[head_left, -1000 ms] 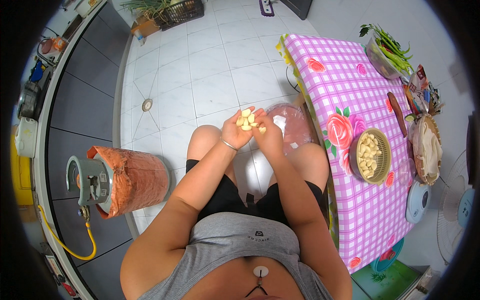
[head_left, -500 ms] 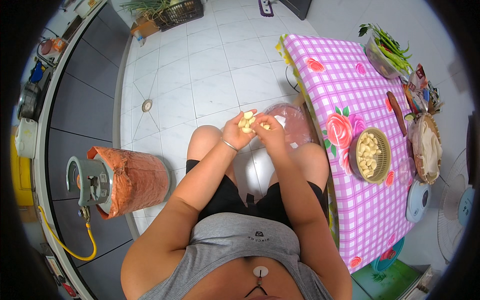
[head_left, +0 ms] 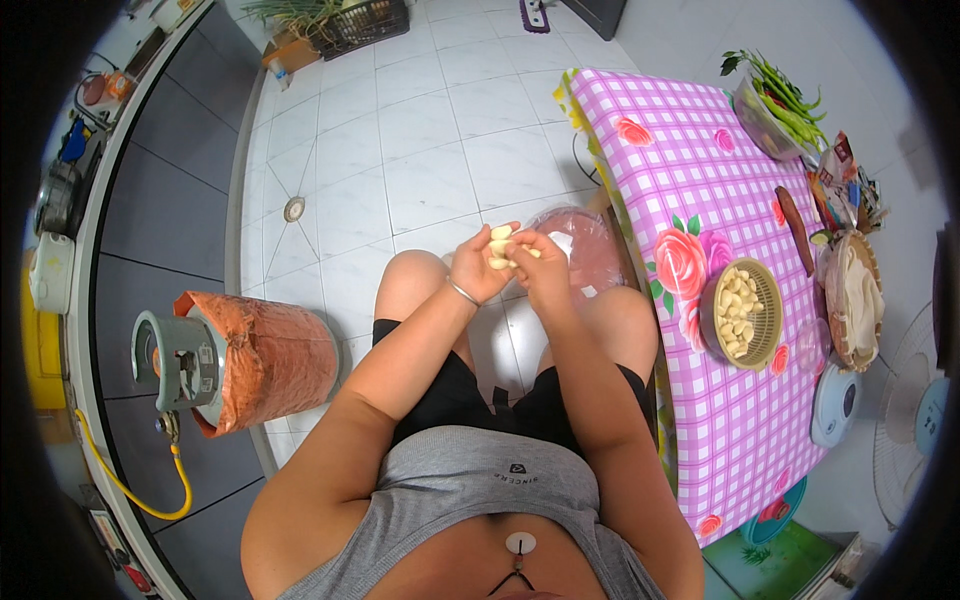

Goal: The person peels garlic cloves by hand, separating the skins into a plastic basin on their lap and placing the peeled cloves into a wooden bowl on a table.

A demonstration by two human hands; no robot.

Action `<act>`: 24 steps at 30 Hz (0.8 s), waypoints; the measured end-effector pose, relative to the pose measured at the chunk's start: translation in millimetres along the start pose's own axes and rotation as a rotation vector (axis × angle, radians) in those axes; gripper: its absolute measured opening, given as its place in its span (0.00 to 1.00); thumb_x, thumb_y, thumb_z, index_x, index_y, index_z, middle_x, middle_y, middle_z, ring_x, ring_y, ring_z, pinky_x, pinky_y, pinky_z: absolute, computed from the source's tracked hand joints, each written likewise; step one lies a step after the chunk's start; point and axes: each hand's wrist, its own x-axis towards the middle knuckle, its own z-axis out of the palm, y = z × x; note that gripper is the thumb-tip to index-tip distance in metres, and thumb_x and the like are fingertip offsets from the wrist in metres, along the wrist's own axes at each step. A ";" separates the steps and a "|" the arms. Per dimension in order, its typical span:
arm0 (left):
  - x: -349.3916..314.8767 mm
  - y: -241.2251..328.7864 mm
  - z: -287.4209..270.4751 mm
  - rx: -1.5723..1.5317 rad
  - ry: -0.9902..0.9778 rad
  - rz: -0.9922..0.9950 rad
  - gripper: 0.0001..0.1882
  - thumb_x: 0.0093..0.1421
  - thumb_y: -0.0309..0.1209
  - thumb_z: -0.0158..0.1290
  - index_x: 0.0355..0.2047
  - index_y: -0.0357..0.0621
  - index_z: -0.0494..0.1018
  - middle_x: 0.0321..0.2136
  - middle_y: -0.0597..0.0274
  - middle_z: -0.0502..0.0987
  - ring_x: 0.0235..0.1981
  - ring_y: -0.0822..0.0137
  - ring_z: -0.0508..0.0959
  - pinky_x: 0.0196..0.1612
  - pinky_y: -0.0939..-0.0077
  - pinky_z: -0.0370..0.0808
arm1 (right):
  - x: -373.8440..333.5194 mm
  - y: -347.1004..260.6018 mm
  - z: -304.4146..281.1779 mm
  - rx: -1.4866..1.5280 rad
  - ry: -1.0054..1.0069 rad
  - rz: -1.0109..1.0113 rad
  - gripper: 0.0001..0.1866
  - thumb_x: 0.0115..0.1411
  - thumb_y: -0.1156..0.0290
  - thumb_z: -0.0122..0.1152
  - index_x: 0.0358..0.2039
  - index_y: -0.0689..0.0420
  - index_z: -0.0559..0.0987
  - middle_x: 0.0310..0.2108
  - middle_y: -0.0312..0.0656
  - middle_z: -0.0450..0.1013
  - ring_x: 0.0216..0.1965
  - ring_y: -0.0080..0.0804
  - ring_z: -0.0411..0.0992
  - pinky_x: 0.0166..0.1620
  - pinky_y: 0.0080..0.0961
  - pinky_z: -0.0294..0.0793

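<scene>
Along the worktop's right edge, from the far right corner toward the near end, come a bowl of green peppers, packets, a basket with a pale cloth in it, and a round blue lid. A brown stick lies just in from that edge, and a fan stands beyond it. About midway along the worktop, between its left and right edges, sits a colander with a heap of cloves. On the floor, a pink basin is close to the worktop's left edge, and the right knee comes between the hands and that edge. A gas cylinder is well apart on the left.

Off the worktop's left edge, above the knees, the left hand is palm up, its grip half open and cupped under a few pale cloves. The right hand meets it, thumb and fingers drawn together on cloves, one showing at the fingertips; how many it has is hidden.

The upper and lower cloves in the left grip lie with their long axes roughly crosswise, left to right; which end is the tip is too small to tell
</scene>
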 end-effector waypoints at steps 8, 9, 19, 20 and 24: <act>-2.6 2.0 13.5 0.029 0.214 0.053 0.22 0.66 0.40 0.36 0.50 0.33 0.64 0.45 0.49 0.71 0.38 0.61 0.72 0.36 0.73 0.71 | 4.1 -14.4 -21.5 0.773 -0.140 0.163 0.08 0.53 0.73 0.56 0.35 0.57 0.72 0.34 0.43 0.73 0.29 0.29 0.72 0.21 0.14 0.64; -2.7 2.2 15.0 0.050 0.209 0.041 0.22 0.66 0.41 0.36 0.49 0.34 0.64 0.42 0.51 0.72 0.34 0.63 0.72 0.31 0.76 0.70 | 3.5 -16.1 -21.3 0.757 -0.131 0.168 0.09 0.54 0.72 0.56 0.36 0.57 0.73 0.34 0.43 0.73 0.30 0.30 0.73 0.21 0.14 0.65; 0.4 3.0 6.3 0.281 0.245 0.042 0.17 0.62 0.42 0.48 0.40 0.39 0.68 0.29 0.61 0.72 0.19 0.77 0.65 0.16 0.87 0.60 | 8.3 -4.3 -19.7 -0.031 0.078 -0.020 0.14 0.53 0.74 0.61 0.42 0.58 0.76 0.29 0.36 0.73 0.25 0.18 0.69 0.20 0.11 0.61; 0.1 1.2 9.7 0.326 0.247 0.043 0.16 0.62 0.42 0.49 0.38 0.39 0.68 0.28 0.62 0.72 0.19 0.78 0.65 0.16 0.87 0.60 | 8.8 -3.0 -17.9 -0.085 0.051 -0.047 0.16 0.53 0.75 0.62 0.43 0.60 0.76 0.27 0.36 0.72 0.23 0.16 0.68 0.19 0.10 0.60; -0.5 -2.9 17.0 0.494 0.276 0.022 0.15 0.62 0.42 0.49 0.34 0.42 0.67 0.23 0.65 0.69 0.19 0.79 0.65 0.14 0.88 0.59 | 5.4 3.6 -12.8 -0.219 0.010 -0.057 0.16 0.52 0.76 0.62 0.43 0.60 0.76 0.27 0.34 0.73 0.22 0.15 0.66 0.19 0.10 0.59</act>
